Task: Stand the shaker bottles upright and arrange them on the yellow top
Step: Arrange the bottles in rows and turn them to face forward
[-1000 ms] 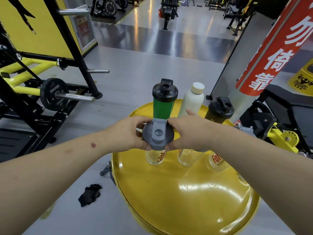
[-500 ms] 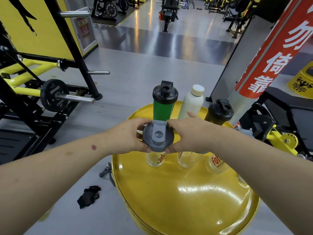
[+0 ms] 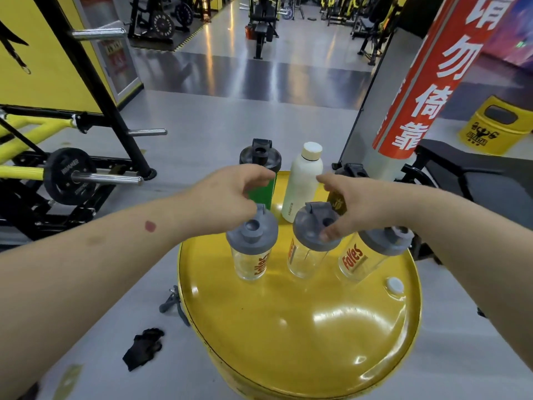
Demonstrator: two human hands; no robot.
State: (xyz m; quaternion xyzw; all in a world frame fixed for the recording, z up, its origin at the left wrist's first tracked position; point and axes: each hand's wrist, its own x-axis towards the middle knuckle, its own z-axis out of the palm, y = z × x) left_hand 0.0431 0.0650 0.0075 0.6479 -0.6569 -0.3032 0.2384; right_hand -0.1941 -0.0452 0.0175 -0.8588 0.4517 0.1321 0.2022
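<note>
Both hands empty, fingers apart: the left hand (image 3: 227, 197) hovers at twelve o'clock above the upright clear grey-lidded shaker bottle (image 3: 252, 245), nearest.

I see 6 bottles upright on the yellow top (image 3: 288, 327): 3 clear shakers (image 3: 252, 255) in front, a green shaker (image 3: 264, 194), white bottle (image 3: 302, 183) and dark shaker behind. My left hand (image 3: 227, 197) and right hand (image 3: 354, 206) hover open above them.

bright overhead light glares off the yellow top (image 3: 302, 327) and floor (image 3: 230, 67); wide-angle bending at edges, slight blur.
</note>
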